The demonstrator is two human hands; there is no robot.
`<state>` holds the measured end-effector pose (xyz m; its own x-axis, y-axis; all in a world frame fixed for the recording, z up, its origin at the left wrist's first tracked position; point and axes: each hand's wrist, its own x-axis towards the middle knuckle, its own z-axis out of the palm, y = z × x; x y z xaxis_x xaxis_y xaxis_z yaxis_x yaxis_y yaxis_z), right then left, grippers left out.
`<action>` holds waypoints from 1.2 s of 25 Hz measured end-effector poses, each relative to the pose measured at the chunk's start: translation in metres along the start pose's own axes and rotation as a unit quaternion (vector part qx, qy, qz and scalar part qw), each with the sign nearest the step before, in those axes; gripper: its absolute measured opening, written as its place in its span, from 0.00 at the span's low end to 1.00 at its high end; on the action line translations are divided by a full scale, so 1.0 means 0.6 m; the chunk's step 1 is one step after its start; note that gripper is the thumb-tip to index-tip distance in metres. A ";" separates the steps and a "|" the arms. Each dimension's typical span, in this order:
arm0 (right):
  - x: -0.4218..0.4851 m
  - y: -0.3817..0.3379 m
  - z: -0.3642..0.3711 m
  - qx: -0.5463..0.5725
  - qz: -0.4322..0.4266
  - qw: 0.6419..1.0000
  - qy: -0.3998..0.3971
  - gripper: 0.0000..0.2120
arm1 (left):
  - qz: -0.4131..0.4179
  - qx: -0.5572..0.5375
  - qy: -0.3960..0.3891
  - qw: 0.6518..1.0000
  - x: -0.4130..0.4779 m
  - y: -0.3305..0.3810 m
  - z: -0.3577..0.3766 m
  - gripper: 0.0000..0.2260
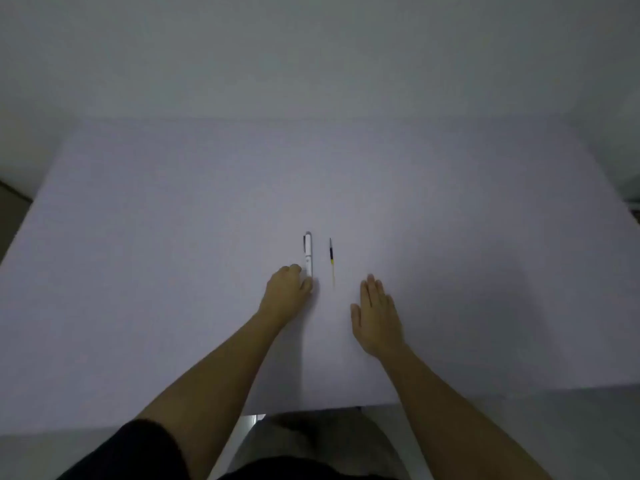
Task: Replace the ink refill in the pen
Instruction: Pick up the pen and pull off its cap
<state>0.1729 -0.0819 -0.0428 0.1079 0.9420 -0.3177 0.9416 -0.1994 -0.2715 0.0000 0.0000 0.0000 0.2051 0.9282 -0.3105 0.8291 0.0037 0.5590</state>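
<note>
A white pen (pixel 308 252) with a dark clip lies on the pale table (pixel 173 237), pointing away from me. Just to its right lies a thin ink refill (pixel 331 261), dark at the far end and yellowish toward me. My left hand (pixel 285 294) rests at the near end of the pen, with curled fingers and thumb touching the barrel; the pen still lies flat on the table. My right hand (pixel 375 315) lies flat and open on the table, a short way to the right of the refill and not touching it.
The table's near edge (pixel 311 408) runs just below my forearms, and a plain pale wall (pixel 311 64) rises behind the far edge. Dark floor shows past the table's left side.
</note>
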 end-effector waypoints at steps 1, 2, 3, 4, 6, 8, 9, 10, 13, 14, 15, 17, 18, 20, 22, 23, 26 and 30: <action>0.002 0.000 0.007 0.011 0.004 1.000 0.014 0.27 | -0.007 -0.005 0.005 1.000 0.008 0.001 0.005 0.11; 0.005 0.001 0.010 0.034 0.009 0.999 0.026 0.27 | -0.017 -0.006 0.018 1.000 0.015 0.001 0.008 0.12; 0.004 0.001 0.016 0.035 0.013 0.999 0.033 0.28 | -0.024 -0.002 0.024 0.999 0.021 0.002 0.012 0.13; 0.001 -0.001 0.020 0.035 0.010 0.999 0.038 0.28 | -0.030 -0.001 0.029 0.999 0.026 0.007 0.014 0.14; 0.001 0.002 0.030 0.041 0.009 0.998 0.045 0.28 | -0.043 -0.013 0.038 0.998 0.037 0.011 0.025 0.16; 0.002 0.005 0.032 0.039 0.006 0.998 0.056 0.28 | -0.054 -0.016 0.044 0.997 0.046 0.016 0.030 0.16; 0.002 0.005 0.033 0.039 0.007 0.998 0.056 0.28 | -0.056 -0.011 0.045 0.997 0.051 0.018 0.033 0.15; 0.003 0.004 0.033 0.037 0.007 0.998 0.059 0.28 | -0.058 -0.004 0.045 0.997 0.055 0.020 0.034 0.13; 0.004 0.004 0.033 0.038 0.005 0.998 0.058 0.28 | -0.063 -0.013 0.042 0.997 0.059 0.020 0.036 0.10; 0.005 0.004 0.032 0.040 0.003 0.998 0.057 0.28 | -0.063 -0.017 0.039 0.997 0.058 0.020 0.034 0.10; 0.005 0.004 0.029 0.049 0.003 0.997 0.061 0.28 | -0.061 -0.019 0.036 0.997 0.055 0.019 0.030 0.09; 0.009 -0.003 0.011 0.099 0.006 0.990 0.102 0.25 | -0.041 -0.021 0.035 0.998 0.045 0.016 0.020 0.06; 0.015 -0.010 -0.002 0.137 0.010 0.981 0.138 0.23 | -0.021 -0.015 0.038 0.999 0.037 0.014 0.013 0.05; 0.039 -0.028 -0.036 0.238 0.029 0.951 0.197 0.17 | 0.021 0.006 0.041 0.999 0.018 0.013 -0.002 0.07; 0.065 -0.052 -0.077 0.340 0.047 0.922 0.177 0.14 | 0.062 0.018 0.048 0.997 0.000 0.012 -0.017 0.07; 0.077 -0.065 -0.097 0.384 0.054 0.910 0.145 0.14 | 0.080 0.027 0.050 0.995 -0.008 0.013 -0.023 0.07; 0.096 -0.097 -0.130 0.464 0.058 0.881 0.069 0.16 | 0.128 0.096 0.045 0.986 -0.026 0.015 -0.036 0.10; 0.094 -0.116 -0.133 0.487 0.045 0.870 0.068 0.15 | 0.136 0.072 0.056 0.986 -0.033 0.010 -0.039 0.10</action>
<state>0.1386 0.0067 0.0307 0.2655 0.9210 -0.2851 0.2183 -0.3454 -0.9127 -0.0112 -0.0097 0.0278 0.3782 0.9229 -0.0717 0.8179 -0.2969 0.4928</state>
